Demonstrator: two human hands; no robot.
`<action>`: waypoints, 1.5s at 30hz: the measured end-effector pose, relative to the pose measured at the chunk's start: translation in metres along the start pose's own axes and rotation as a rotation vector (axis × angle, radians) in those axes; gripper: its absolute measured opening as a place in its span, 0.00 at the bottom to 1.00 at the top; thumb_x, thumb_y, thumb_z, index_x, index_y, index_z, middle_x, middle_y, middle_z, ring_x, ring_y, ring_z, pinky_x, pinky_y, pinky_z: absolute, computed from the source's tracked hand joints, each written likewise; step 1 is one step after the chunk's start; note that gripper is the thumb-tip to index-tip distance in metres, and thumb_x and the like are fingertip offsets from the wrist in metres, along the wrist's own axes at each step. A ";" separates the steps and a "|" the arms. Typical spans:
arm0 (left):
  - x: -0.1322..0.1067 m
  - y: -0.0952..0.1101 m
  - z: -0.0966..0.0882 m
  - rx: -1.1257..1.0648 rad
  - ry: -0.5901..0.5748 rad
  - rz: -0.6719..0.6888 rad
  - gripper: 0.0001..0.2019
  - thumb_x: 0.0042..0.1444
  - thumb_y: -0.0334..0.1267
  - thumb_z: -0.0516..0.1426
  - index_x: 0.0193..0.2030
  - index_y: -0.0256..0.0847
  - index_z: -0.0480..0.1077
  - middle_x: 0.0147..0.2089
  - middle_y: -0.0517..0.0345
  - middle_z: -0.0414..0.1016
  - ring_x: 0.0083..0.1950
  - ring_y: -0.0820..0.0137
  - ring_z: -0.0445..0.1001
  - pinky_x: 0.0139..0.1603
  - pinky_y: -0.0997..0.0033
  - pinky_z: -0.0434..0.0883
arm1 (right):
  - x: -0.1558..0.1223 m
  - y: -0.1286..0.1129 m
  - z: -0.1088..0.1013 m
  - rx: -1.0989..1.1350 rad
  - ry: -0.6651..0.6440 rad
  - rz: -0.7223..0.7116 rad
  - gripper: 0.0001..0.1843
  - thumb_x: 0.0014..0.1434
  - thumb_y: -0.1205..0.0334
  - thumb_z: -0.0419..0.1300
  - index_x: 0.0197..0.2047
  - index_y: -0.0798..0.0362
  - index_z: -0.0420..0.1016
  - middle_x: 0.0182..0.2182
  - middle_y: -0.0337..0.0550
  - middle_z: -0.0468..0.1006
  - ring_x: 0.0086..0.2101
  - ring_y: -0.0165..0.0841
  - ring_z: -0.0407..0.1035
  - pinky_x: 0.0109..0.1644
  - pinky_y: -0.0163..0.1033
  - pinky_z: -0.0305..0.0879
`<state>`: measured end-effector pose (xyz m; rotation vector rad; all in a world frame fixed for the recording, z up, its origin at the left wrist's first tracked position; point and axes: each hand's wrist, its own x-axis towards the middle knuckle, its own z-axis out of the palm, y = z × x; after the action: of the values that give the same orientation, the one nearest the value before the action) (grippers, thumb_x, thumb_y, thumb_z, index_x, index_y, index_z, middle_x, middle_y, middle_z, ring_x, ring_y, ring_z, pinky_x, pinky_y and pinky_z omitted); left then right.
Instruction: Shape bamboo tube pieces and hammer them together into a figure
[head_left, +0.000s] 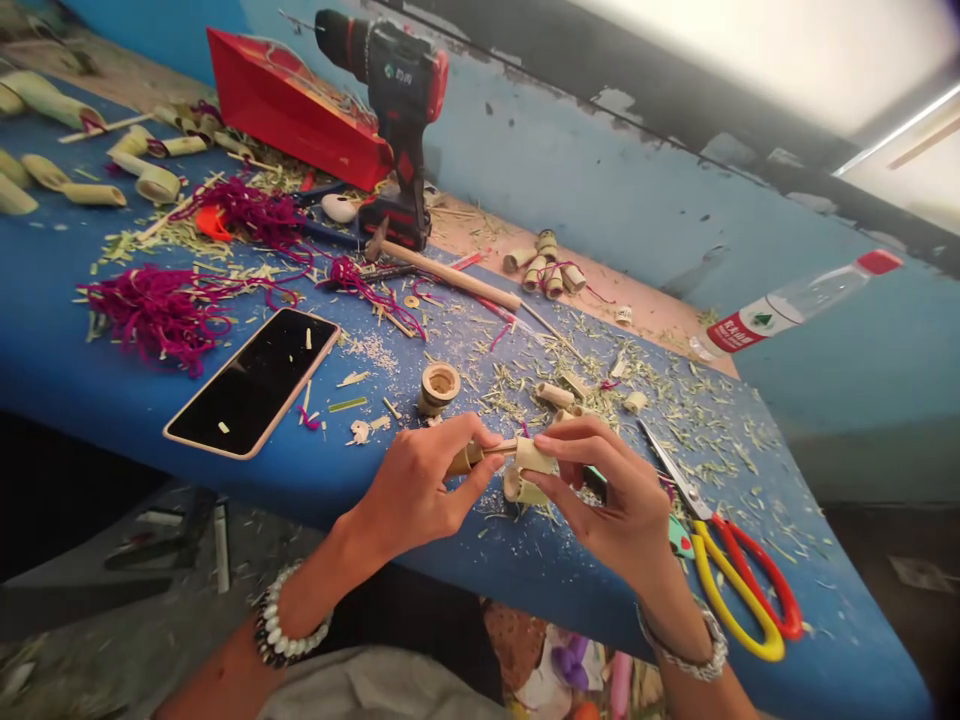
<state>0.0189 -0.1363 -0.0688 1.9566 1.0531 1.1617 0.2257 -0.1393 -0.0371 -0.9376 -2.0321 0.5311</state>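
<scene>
**Slim rod and carved bamboo piece held together above the blue worktop**

Our left hand (427, 480) has its fingers (469, 435) closed around a slim wooden rod (499, 448) with a thicker brown end. Our right hand (607, 505) grips a carved bamboo piece (534, 458) between thumb and fingers. The rod's thin end meets this piece, though we cannot tell whether it passes inside. Both are held just above the front part of the blue worktop (90, 385), which is strewn with pale bamboo shavings (622, 400).

Just beyond our hands stands a short bamboo ring (439, 388), with small bamboo offcuts (555, 395) to its right. Red-and-yellow scissors (739, 580) lie near our right hand, and a black-screened smartphone (251, 383) lies to the left. Tangled magenta cord (161, 312) spreads across the far left. Farther back are a wooden-handled hammer (450, 275), a cordless drill (397, 110) standing upright, and a red folded object (292, 110). A clear plastic bottle (795, 305) with a red cap lies at the far right. A beaded bracelet (289, 625) circles our left wrist, and a metal bracelet (686, 645) circles our right.
</scene>
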 end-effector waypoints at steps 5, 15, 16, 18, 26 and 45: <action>-0.003 -0.002 0.002 0.019 -0.024 0.075 0.03 0.63 0.35 0.55 0.43 0.43 0.64 0.36 0.63 0.76 0.32 0.76 0.75 0.35 0.76 0.69 | 0.001 0.003 0.000 -0.012 -0.057 -0.022 0.19 0.60 0.75 0.64 0.52 0.49 0.73 0.41 0.43 0.73 0.28 0.27 0.63 0.28 0.36 0.62; -0.006 -0.004 0.000 -0.203 -0.054 -0.074 0.09 0.60 0.41 0.44 0.46 0.43 0.52 0.39 0.55 0.72 0.33 0.67 0.72 0.35 0.63 0.69 | 0.001 -0.003 0.010 -0.029 -0.168 0.031 0.16 0.62 0.68 0.64 0.52 0.45 0.72 0.42 0.42 0.75 0.27 0.28 0.66 0.28 0.36 0.66; -0.006 -0.004 0.000 -0.234 -0.056 -0.084 0.09 0.61 0.42 0.44 0.46 0.43 0.52 0.39 0.55 0.72 0.33 0.67 0.72 0.35 0.63 0.68 | 0.001 -0.004 0.012 -0.038 -0.151 0.030 0.16 0.62 0.68 0.64 0.52 0.45 0.73 0.41 0.42 0.75 0.26 0.27 0.65 0.28 0.36 0.65; -0.007 -0.004 0.000 -0.266 -0.058 -0.111 0.09 0.62 0.43 0.42 0.46 0.43 0.52 0.36 0.57 0.72 0.31 0.68 0.71 0.34 0.64 0.67 | 0.001 -0.005 0.015 -0.026 -0.125 0.025 0.16 0.62 0.68 0.65 0.52 0.46 0.73 0.40 0.42 0.75 0.26 0.27 0.64 0.28 0.36 0.65; -0.007 -0.001 -0.001 -0.130 -0.040 -0.075 0.08 0.59 0.37 0.43 0.46 0.43 0.53 0.30 0.64 0.67 0.23 0.73 0.63 0.27 0.69 0.59 | 0.002 -0.010 0.021 0.099 -0.052 0.124 0.12 0.59 0.66 0.68 0.46 0.49 0.75 0.32 0.37 0.74 0.23 0.26 0.61 0.25 0.34 0.62; -0.004 0.002 -0.005 -0.174 -0.067 -0.105 0.13 0.63 0.35 0.50 0.54 0.44 0.57 0.39 0.60 0.67 0.34 0.74 0.68 0.36 0.73 0.67 | 0.007 0.001 -0.026 -0.153 -0.014 0.220 0.13 0.67 0.62 0.55 0.55 0.47 0.69 0.43 0.43 0.76 0.29 0.30 0.67 0.32 0.40 0.66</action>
<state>0.0140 -0.1400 -0.0667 1.7717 0.9745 1.0853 0.2442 -0.1323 -0.0191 -1.2630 -2.0155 0.5048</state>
